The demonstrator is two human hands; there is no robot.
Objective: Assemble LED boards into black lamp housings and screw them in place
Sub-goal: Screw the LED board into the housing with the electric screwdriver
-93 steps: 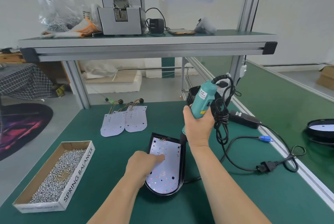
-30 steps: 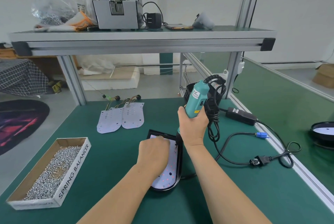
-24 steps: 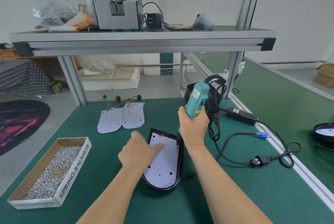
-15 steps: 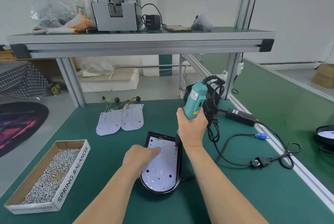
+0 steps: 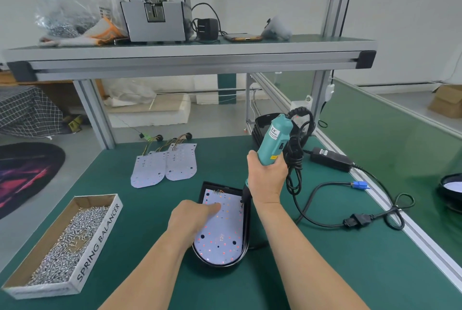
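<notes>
A black lamp housing (image 5: 247, 234) lies on the green bench with a white LED board (image 5: 225, 232) seated inside it. My left hand (image 5: 192, 219) lies on the board's left part, its index finger stretched out and pressing the upper area. My right hand (image 5: 267, 177) grips a teal electric screwdriver (image 5: 273, 141) held upright, its bit down at the board's upper right edge. Two spare LED boards (image 5: 166, 167) with wire leads lie further back on the bench.
A cardboard box of screws (image 5: 62, 242) stands at the front left. The screwdriver's black cord, power adapter (image 5: 330, 159) and plug (image 5: 357, 221) trail to the right. Stacked black housings (image 5: 262, 123) stand behind the tool. A shelf above carries a screw feeder machine (image 5: 155, 4).
My left hand has shifted about on the board, from covering its top, out to the left edge, then back with the index finger on its upper part. The screwdriver stays at the upper right edge.
</notes>
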